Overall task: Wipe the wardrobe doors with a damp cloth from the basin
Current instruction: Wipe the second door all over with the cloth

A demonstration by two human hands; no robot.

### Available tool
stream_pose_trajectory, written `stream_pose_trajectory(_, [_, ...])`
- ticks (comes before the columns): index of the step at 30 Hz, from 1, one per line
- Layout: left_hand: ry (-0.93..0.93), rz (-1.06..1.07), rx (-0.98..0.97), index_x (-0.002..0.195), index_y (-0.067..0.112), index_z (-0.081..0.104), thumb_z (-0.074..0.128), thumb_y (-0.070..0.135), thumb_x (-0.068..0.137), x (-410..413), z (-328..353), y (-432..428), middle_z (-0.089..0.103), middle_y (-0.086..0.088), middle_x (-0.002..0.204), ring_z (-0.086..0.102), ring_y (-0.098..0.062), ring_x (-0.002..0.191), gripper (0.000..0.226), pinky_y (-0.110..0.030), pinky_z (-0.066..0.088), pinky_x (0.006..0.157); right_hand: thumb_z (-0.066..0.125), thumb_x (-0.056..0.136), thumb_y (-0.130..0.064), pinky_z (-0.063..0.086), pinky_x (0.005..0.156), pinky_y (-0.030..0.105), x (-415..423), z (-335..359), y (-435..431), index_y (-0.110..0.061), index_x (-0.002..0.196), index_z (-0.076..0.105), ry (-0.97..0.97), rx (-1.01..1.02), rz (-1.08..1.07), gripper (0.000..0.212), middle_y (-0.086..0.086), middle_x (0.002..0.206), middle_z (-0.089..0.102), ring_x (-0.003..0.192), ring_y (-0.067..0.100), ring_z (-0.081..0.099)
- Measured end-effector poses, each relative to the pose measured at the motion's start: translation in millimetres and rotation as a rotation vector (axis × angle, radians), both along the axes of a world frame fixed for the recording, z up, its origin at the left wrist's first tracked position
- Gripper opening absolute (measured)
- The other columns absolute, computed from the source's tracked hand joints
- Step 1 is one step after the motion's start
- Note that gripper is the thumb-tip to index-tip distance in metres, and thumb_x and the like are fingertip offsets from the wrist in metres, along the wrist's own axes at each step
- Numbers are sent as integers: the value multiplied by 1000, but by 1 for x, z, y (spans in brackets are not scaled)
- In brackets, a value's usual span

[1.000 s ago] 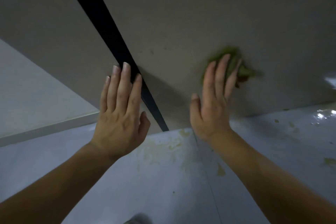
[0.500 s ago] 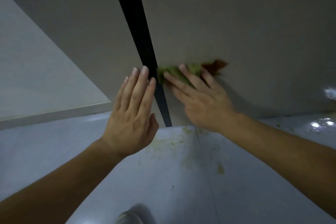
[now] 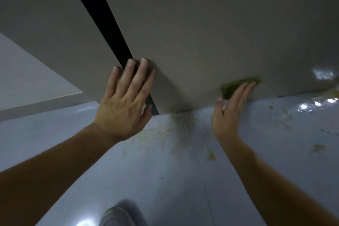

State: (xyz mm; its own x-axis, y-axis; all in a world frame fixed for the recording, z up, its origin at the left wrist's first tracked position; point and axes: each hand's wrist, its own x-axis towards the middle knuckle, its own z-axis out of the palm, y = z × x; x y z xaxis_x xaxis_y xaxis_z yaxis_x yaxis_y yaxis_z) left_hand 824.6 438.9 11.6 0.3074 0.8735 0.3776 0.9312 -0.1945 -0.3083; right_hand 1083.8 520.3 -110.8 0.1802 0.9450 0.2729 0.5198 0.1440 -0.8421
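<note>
Two beige wardrobe doors fill the upper view, the right door (image 3: 211, 29) and the left door (image 3: 45, 14), split by a black gap (image 3: 102, 20). My left hand (image 3: 124, 101) lies flat with straight fingers across the bottom of that gap. My right hand (image 3: 231, 110) presses a green cloth (image 3: 236, 87) against the right door, low down near its bottom edge, with fingers straight. Most of the cloth shows above and left of the fingertips. The basin is out of view.
The glossy grey tiled floor (image 3: 174, 180) below the doors has yellowish smears (image 3: 211, 156) and wet glare at the right (image 3: 315, 104). A white panel (image 3: 27, 82) stands at the left. A shoe tip (image 3: 117, 216) shows at the bottom edge.
My right hand has swept the cloth rightward from beside the black gap and lower toward the door's bottom edge. My left hand stays flat over the gap.
</note>
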Motion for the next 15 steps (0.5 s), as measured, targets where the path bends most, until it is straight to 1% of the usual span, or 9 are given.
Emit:
stream_pose_trajectory(1, [5, 6, 2, 162, 5, 12, 51, 39, 96, -1, -1, 1, -13, -12, 169, -11, -33, 156, 84, -55, 0, 126, 42, 104, -18, 6, 127, 28, -11, 1, 3, -7, 161, -1, 312, -120, -95, 73, 12, 170, -8, 155, 18, 3])
stream_pose_trajectory(2, [4, 9, 6, 162, 5, 11, 51, 40, 97, -1, -2, 2, -14, -12, 169, -11, -34, 156, 84, -56, 0, 126, 41, 105, -13, 12, 127, 32, -22, 2, 7, -11, 161, -3, 582, -246, -190, 71, 9, 170, -4, 155, 19, 11])
stream_pose_trajectory(3, [-4, 10, 7, 161, 4, 12, 53, 39, 96, 1, -1, 1, -11, -13, 168, -10, -34, 156, 84, -57, 2, 126, 39, 105, -6, 18, 127, 37, -31, 2, 13, -13, 161, -2, 785, -339, -268, 70, 8, 170, 3, 153, 22, 21])
stream_pose_trajectory(5, [-25, 0, -5, 161, 2, 13, 58, 33, 93, 7, 2, -2, -5, -17, 167, -7, -37, 155, 87, -60, 5, 125, 40, 102, 1, 25, 124, 43, -52, 2, 16, -13, 162, 2, 968, -462, -328, 72, 9, 168, 16, 149, 27, 32])
stream_pose_trajectory(7, [-39, -14, -13, 160, -1, 16, 61, 27, 89, 9, 3, -8, -1, -21, 166, -4, -39, 155, 88, -61, 6, 125, 49, 99, -5, 31, 122, 46, -79, 5, 1, -17, 162, 8, 1096, -573, -290, 76, 10, 164, 28, 144, 30, 40])
stream_pose_trajectory(9, [-24, -17, -41, 159, -2, 17, 62, 25, 88, 6, 2, -16, 0, -23, 167, -1, -40, 156, 88, -60, 8, 125, 57, 96, -12, 37, 119, 48, -102, 8, -18, -23, 161, 19, 1187, -691, -220, 76, 10, 157, 41, 135, 30, 50])
stream_pose_trajectory(10, [-6, -14, -64, 159, -2, 17, 62, 25, 88, 2, 1, -20, 1, -23, 167, 1, -41, 156, 89, -60, 9, 125, 59, 97, -13, 40, 117, 48, -110, 11, -24, -24, 159, 28, 1193, -755, -199, 71, 9, 151, 49, 130, 29, 55])
stream_pose_trajectory(12, [28, 4, -127, 159, -2, 18, 61, 26, 88, -8, -2, -27, 3, -23, 168, 4, -40, 156, 88, -59, 11, 125, 64, 95, -13, 46, 111, 46, -124, 12, -30, -19, 150, 46, 1178, -849, -170, 59, 8, 136, 62, 119, 26, 62])
stream_pose_trajectory(15, [51, 23, -224, 158, -2, 20, 58, 27, 88, -21, 1, -37, 6, -22, 168, 8, -39, 156, 86, -59, 16, 124, 73, 88, -26, 55, 100, 43, -140, 16, -34, -9, 129, 63, 1142, -1032, -120, 45, 9, 114, 72, 102, 26, 70])
